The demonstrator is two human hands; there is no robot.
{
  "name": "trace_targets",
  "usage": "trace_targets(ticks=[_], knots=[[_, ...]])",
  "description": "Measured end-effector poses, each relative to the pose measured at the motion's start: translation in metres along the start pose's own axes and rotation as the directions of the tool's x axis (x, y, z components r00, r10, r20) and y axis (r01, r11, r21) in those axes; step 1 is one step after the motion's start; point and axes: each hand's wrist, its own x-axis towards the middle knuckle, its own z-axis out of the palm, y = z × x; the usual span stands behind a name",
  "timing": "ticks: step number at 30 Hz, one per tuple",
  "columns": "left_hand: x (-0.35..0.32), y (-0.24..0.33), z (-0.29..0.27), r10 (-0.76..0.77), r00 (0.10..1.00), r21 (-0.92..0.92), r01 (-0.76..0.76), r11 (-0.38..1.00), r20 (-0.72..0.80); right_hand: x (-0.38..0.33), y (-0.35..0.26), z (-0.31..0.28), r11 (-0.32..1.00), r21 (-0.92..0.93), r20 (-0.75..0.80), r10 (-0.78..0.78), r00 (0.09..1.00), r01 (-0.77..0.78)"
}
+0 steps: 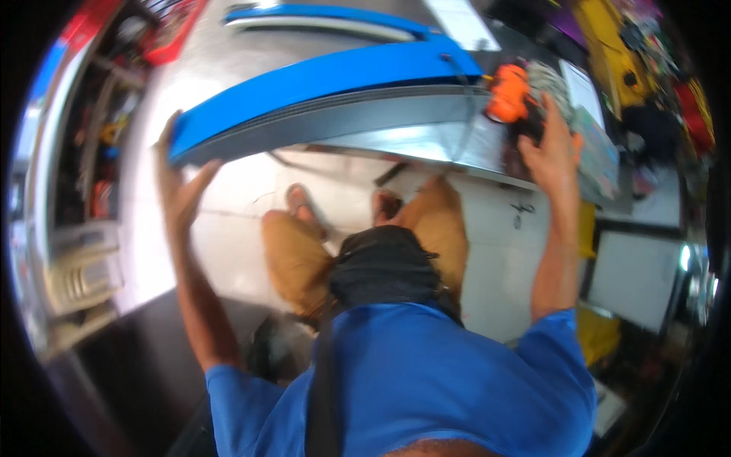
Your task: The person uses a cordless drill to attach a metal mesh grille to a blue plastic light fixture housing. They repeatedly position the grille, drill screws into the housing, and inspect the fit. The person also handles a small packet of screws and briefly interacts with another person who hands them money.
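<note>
A long blue and grey device, straight-bodied with a dark band along its near side, lies across the metal bench top in front of me. My left hand holds its left end, the thumb on the near side and the fingers round the end face. At the right, my right hand is raised with thumb and fingers apart and nothing between them. Beside that hand lies an orange object, blurred, its kind unclear. A thin dark cable hangs over the device's right end.
A second long blue piece with a pale edge lies behind the device. A pale cloth-like bundle and a greenish packet lie at the right. Cream plastic chairs stand at the left, near shelves. Scissors appear below the bench edge.
</note>
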Motion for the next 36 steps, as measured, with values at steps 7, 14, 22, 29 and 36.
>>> trace_targets(ticks=[7,14,22,29,36], knots=[[0.006,0.001,0.030,-0.104,0.994,-0.202,0.108,0.973,0.030,0.028,0.018,0.004,0.969,-0.075,0.189,0.247,0.950,-0.237],[-0.007,0.029,0.051,-0.128,0.991,-0.169,0.120,0.978,-0.035,-0.003,-0.022,-0.063,0.648,0.751,0.038,0.147,0.988,-0.125],[-0.012,0.041,0.081,0.091,0.993,-0.197,-0.105,0.975,-0.080,-0.127,-0.152,-0.062,0.637,0.758,0.187,-0.005,0.982,-0.141],[0.001,0.049,0.080,-0.119,0.993,-0.422,0.118,0.899,0.024,-0.110,-0.232,0.000,0.536,0.822,0.059,-0.417,0.907,0.193],[0.015,0.062,0.062,-0.190,0.976,-0.403,0.217,0.889,0.107,-0.091,-0.254,0.010,0.598,0.751,-0.008,-0.417,0.909,0.281]])
